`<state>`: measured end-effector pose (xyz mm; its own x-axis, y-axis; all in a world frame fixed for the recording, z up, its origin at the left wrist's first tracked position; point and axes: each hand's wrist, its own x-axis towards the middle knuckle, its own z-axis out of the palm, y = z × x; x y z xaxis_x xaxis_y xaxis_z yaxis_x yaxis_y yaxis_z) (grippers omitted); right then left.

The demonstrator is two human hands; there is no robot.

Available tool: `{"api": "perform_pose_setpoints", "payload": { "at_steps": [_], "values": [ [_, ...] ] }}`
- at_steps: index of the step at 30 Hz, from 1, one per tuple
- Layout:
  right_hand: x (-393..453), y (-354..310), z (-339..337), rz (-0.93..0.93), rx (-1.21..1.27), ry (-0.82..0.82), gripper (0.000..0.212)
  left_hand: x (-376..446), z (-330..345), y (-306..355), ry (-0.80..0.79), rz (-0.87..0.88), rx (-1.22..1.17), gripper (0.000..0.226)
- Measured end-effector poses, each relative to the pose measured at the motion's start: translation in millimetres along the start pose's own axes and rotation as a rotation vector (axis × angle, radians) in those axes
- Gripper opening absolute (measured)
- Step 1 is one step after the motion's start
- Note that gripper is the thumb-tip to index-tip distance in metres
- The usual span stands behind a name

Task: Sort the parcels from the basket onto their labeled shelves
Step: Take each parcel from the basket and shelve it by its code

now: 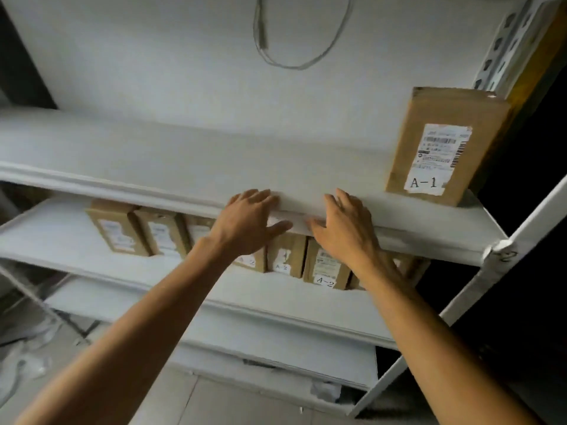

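I have both hands up at the front lip of the top shelf (pixel 184 167), my left hand (pixel 250 222) and right hand (pixel 342 223) with fingers spread and flat, pressing what looks like a white label strip (pixel 294 220) and gripping no parcel. If I push too hard or slide right, I think my arm could bump the tall A-1 parcel (pixel 441 145), which stands near the right end by the post (pixel 503 53), and tip it off the edge. There is lots of open room to the left on that shelf, but the A-2 parcels (pixel 326 265) sit packed close below, and I cannot see the basket.
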<state>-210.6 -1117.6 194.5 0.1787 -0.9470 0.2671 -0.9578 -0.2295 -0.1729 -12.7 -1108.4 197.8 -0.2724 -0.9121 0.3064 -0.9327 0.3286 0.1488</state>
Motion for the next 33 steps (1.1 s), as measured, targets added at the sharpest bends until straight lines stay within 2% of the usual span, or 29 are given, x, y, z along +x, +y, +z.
{"api": "perform_pose_setpoints", "payload": {
  "at_steps": [3,7,13,19,24,28,33],
  "values": [
    [-5,-77,17,-0.225,-0.041,-0.053,0.056,-71,-18,-52,0.019,-0.179,0.087,0.066],
    [-30,-179,37,-0.518,0.077,-0.162,0.063,-185,-46,-107,-0.023,-0.448,0.181,0.07],
    [-112,-314,62,-0.919,0.208,-0.307,0.072,-374,-81,-128,-0.023,-0.878,0.258,0.073],
    [-235,-435,76,-1.279,0.294,-0.396,0.073,-555,-111,-91,0.012,-1.33,0.296,0.077],
    [-349,-511,79,-1.604,0.322,-0.526,0.078,-671,-127,-38,0.058,-1.701,0.295,0.08],
    [-431,-547,82,-1.841,0.347,-0.643,0.077,-735,-128,12,0.148,-1.962,0.283,0.075],
    [-526,-571,81,-2.187,0.325,-0.78,0.076,-788,-111,84,0.357,-2.312,0.226,0.071]
  ]
}}
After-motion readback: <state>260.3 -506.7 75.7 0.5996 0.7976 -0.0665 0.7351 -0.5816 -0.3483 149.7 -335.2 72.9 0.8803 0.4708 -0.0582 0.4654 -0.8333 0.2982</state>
